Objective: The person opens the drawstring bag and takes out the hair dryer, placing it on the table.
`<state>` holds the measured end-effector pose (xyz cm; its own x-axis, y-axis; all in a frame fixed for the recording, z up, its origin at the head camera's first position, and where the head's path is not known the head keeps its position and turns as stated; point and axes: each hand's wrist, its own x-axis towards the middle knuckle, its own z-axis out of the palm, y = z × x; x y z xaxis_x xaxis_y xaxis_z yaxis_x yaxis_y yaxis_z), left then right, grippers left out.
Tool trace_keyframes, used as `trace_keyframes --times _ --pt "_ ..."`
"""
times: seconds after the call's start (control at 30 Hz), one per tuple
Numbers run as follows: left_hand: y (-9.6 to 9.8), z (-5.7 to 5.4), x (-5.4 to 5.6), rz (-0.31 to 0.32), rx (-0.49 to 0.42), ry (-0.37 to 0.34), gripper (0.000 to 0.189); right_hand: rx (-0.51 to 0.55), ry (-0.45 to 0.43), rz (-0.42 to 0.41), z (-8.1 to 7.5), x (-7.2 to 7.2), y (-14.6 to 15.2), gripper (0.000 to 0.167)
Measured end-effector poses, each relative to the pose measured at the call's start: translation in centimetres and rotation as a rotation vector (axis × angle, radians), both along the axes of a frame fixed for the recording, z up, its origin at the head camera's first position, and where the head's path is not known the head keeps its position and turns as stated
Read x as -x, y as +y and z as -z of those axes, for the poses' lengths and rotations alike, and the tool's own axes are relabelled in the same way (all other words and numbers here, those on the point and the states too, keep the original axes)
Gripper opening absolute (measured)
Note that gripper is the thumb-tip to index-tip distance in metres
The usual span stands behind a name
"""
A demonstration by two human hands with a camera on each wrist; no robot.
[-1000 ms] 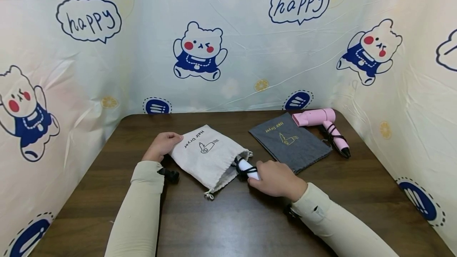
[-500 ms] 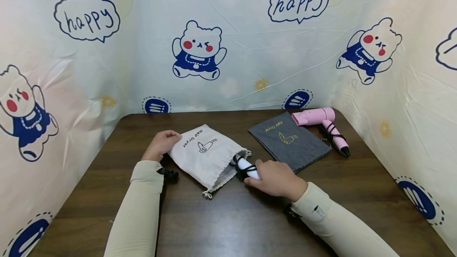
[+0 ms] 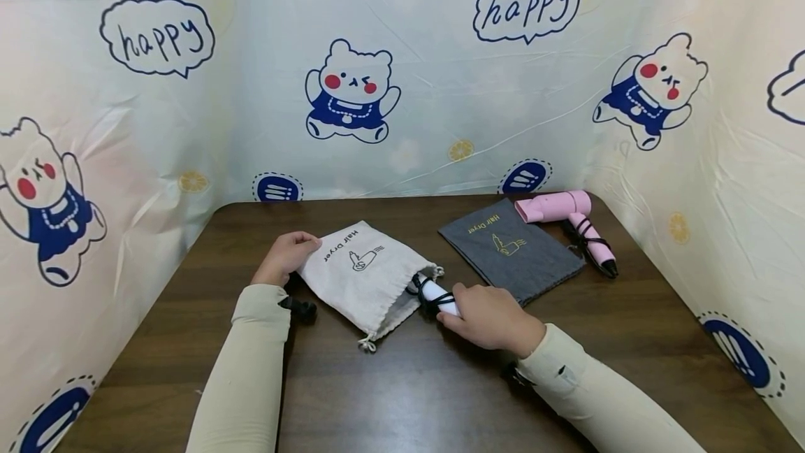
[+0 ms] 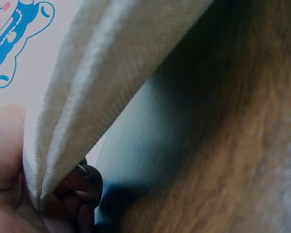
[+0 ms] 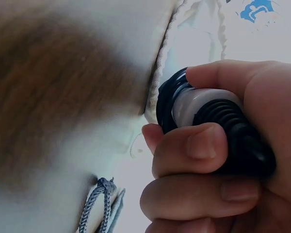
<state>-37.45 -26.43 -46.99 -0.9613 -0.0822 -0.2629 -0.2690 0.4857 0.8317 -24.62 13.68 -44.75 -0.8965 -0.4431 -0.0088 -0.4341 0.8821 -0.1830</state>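
Observation:
A light drawstring bag (image 3: 358, 275) printed "Hair Dryer" lies slanted at mid-table, its mouth toward the right. My left hand (image 3: 289, 256) pinches its far left corner; in the left wrist view the bag's fabric (image 4: 102, 73) is held up between thumb and fingers. My right hand (image 3: 493, 317) grips the white handle (image 3: 437, 297) of a hair dryer whose head is hidden inside the bag. Black cord is wound round that handle. In the right wrist view, fingers (image 5: 189, 150) curl round the handle's end, with its ribbed black cord sleeve (image 5: 228, 121) showing.
A dark grey "Hair Dryer" bag (image 3: 509, 250) lies flat to the right of the light one. A pink hair dryer (image 3: 560, 207) with its cord wrapped round the handle rests at the back right, nozzle over the grey bag's corner. Printed curtains (image 3: 428, 89) surround the brown table (image 3: 377, 397).
Almost nothing differs. Both hands keep their hold on the bag and the white hair dryer's handle, and the view shifts slightly.

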Motion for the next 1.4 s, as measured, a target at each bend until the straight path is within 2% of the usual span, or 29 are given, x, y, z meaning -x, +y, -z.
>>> trace_keyframes --times 0.53,1.13,1.4 --pt "-0.1 0.0 0.0 -0.013 0.012 -0.006 0.034 0.016 0.019 -0.033 0.0 -0.3 0.8 0.043" --pt "-0.2 0.0 0.3 -0.024 0.007 0.042 0.029 0.011 0.024 -0.036 0.4 -0.3 1.0 0.042" --pt "-0.2 -0.3 0.2 -0.056 0.009 0.039 0.028 0.015 0.014 -0.041 0.4 -0.4 1.1 0.043"
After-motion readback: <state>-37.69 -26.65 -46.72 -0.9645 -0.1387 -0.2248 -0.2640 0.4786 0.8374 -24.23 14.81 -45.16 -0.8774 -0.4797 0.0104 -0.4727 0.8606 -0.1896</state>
